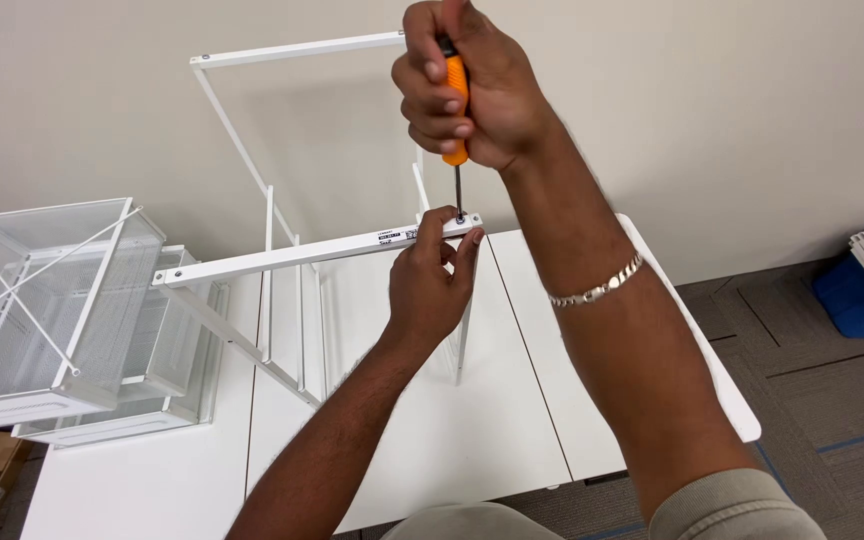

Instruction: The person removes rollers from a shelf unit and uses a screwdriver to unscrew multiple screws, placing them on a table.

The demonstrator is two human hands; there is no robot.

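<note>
Nearest to you, low in the view, both forearms rise from your lap over the white table (pixel 152 480). Your left hand (pixel 430 290) comes up from below and pinches the right end of the white rail (pixel 292 255), thumb and fingertips (pixel 467 245) closed on it just beside the screw (pixel 460 218). That rail runs long from lower left to upper right, part of the white frame (pixel 252 150) standing on the table. Straight above the screw your right hand (pixel 462 85), wearing a bracelet (pixel 597 292) at the wrist, is wrapped tight around the orange handle of the screwdriver (pixel 457 120); its shaft points straight down, tip resting in the screw head. So the screw lies directly under your right fist, with the left hand closer to it. Farther left, white mesh baskets (pixel 52 310) are stacked on the table against the wall.
</note>
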